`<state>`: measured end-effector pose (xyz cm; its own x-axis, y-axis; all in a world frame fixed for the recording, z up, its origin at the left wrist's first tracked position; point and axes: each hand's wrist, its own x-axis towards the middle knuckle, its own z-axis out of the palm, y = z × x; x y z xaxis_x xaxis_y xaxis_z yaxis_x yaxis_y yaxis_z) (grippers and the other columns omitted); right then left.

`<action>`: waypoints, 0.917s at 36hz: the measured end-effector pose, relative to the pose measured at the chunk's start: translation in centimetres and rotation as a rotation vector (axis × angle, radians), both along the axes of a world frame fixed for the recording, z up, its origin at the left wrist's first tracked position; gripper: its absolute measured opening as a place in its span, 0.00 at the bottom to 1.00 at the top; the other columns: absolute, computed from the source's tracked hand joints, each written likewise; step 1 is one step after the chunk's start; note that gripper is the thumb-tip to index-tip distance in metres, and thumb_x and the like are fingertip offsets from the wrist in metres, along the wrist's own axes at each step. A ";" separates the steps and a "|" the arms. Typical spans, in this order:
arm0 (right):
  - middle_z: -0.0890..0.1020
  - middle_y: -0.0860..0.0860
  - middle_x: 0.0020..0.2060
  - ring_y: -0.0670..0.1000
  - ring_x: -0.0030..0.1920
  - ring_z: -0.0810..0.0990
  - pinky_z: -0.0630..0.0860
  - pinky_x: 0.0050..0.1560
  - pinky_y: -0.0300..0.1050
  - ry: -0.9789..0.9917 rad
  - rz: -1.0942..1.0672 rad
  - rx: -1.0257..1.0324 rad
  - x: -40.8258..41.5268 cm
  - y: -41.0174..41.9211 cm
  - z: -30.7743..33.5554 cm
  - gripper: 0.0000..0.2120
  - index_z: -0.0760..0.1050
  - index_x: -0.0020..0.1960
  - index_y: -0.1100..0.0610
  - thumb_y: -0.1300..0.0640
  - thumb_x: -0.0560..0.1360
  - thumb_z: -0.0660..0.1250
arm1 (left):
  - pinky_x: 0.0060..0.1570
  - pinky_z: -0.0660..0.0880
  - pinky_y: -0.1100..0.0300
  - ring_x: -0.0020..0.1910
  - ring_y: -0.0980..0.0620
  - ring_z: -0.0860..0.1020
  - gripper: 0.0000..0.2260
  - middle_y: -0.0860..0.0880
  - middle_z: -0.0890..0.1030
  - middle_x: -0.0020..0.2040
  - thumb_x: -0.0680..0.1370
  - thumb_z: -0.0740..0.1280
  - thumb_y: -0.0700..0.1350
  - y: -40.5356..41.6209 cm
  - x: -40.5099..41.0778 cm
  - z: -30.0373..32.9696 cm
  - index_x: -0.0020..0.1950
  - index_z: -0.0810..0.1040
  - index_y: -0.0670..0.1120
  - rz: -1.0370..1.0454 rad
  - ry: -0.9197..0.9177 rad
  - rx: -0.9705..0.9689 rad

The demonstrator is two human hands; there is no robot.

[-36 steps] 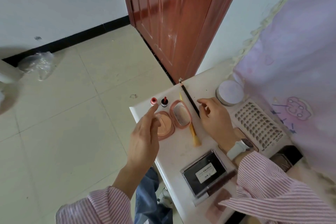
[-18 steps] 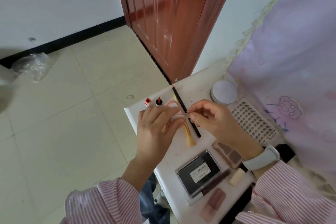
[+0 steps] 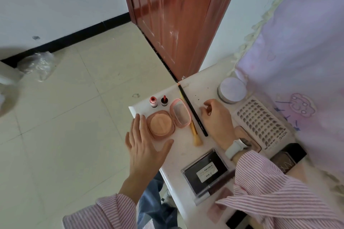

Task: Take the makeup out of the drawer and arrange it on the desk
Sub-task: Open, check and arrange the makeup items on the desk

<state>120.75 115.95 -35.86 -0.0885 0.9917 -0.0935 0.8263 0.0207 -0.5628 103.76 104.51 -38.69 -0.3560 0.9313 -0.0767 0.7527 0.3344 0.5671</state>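
The left hand lies flat and released beside the opened compact, apparently to square it at the worktop corner. Rightwards, brush and pencil lie parallel as a neat row, and the right hand hovers loosely curled, grasping nothing

Pale cream tiles are covering the floor, and daylight is falling evenly across them. A white wall is running along the far side, with a black skirting strip lining its foot. A crumpled clear plastic bag is lying on the tiles near that strip. A reddish-brown wooden door is standing behind the white desk. A lilac cloth with a pale fringe is hanging at the right.
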 end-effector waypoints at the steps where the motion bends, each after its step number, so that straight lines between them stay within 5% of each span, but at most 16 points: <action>1: 0.78 0.53 0.46 0.47 0.43 0.73 0.68 0.43 0.38 -0.008 0.017 0.018 0.1 -0.2 0.2 0.10 0.73 0.55 0.60 0.56 0.77 0.62 | 0.71 0.54 0.42 0.74 0.46 0.53 0.46 0.43 0.55 0.75 0.66 0.57 0.70 -0.3 0.0 -0.2 0.75 0.50 0.43 -0.010 0.000 -0.026; 8: 0.75 0.49 0.36 0.48 0.36 0.72 0.68 0.34 0.38 -0.278 0.280 0.157 1.2 -4.4 0.6 0.11 0.74 0.43 0.56 0.49 0.71 0.68 | 0.71 0.52 0.42 0.75 0.47 0.50 0.49 0.43 0.53 0.76 0.63 0.57 0.72 -1.8 0.4 -1.3 0.75 0.45 0.46 -0.022 -0.023 -0.110; 11: 0.75 0.49 0.32 0.50 0.33 0.73 0.71 0.33 0.45 -0.373 0.298 0.194 1.1 -5.2 0.0 0.11 0.74 0.38 0.55 0.49 0.67 0.72 | 0.71 0.52 0.42 0.75 0.48 0.49 0.51 0.44 0.52 0.76 0.63 0.56 0.73 -1.9 0.6 -1.4 0.75 0.45 0.43 -0.007 -0.043 -0.121; 17: 0.75 0.50 0.29 0.51 0.30 0.73 0.68 0.30 0.43 -0.460 0.269 0.212 0.4 -4.8 -0.4 0.11 0.75 0.35 0.56 0.52 0.65 0.74 | 0.71 0.49 0.44 0.75 0.47 0.48 0.52 0.44 0.51 0.77 0.63 0.55 0.73 -2.0 0.6 -1.7 0.76 0.48 0.42 -0.008 -0.014 -0.135; 23: 0.76 0.53 0.37 0.50 0.37 0.71 0.64 0.36 0.43 -0.399 0.229 0.136 0.0 -4.1 -0.1 0.11 0.74 0.45 0.58 0.50 0.75 0.63 | 0.71 0.46 0.46 0.76 0.46 0.46 0.52 0.44 0.50 0.77 0.63 0.53 0.75 -2.1 0.4 -1.8 0.76 0.48 0.42 -0.015 0.022 -0.160; 28: 0.76 0.53 0.36 0.49 0.35 0.69 0.64 0.32 0.41 -0.295 0.151 0.257 1.2 -3.6 0.3 0.09 0.74 0.44 0.59 0.53 0.72 0.67 | 0.70 0.46 0.46 0.76 0.46 0.46 0.52 0.45 0.49 0.77 0.63 0.52 0.76 -2.2 0.3 -2.1 0.76 0.48 0.43 -0.023 0.059 -0.180; 33: 0.75 0.60 0.52 0.58 0.51 0.72 0.70 0.47 0.50 -0.352 -0.006 0.235 4.2 0.9 1.2 0.13 0.72 0.55 0.61 0.54 0.74 0.63 | 0.71 0.46 0.44 0.76 0.46 0.45 0.52 0.46 0.49 0.77 0.63 0.51 0.76 -2.1 0.4 -2.2 0.76 0.48 0.43 -0.023 0.078 -0.187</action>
<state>124.91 116.88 -34.67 -0.0854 0.9901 0.1115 0.9678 0.1090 -0.2268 104.13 102.40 -40.87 -0.3467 0.9114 -0.2216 0.8005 0.4106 0.4365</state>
